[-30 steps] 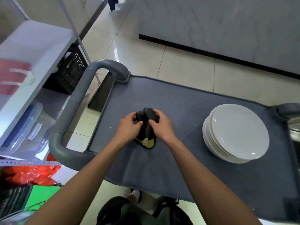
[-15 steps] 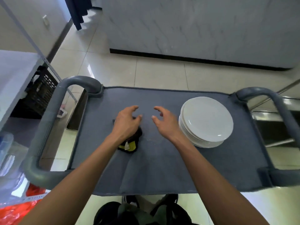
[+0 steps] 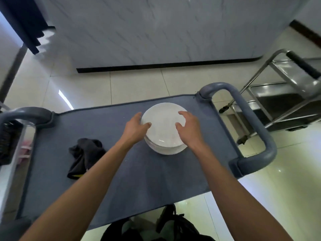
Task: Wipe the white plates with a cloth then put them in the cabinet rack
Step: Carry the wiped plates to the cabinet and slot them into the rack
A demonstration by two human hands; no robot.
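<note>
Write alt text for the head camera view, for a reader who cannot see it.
Two bare hands, the left hand and right hand, reach onto either side of a stack of white plates on a grey-covered cart. A crumpled dark cloth lies loose on the cart, to the left of the plates. A metal trolley stands on the tiled floor at the right.

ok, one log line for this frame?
phase: reaching for plates | left hand: open, at plate stack | right hand: open, over stack | cloth: on cart

Both arms stretched straight out, bare forearms. Left hand (image 3: pixel 137 126) and right hand (image 3: pixel 188 126) sit side by side with a gap between, palms down, fingers spread and curled a bit, nothing gripped.
</note>
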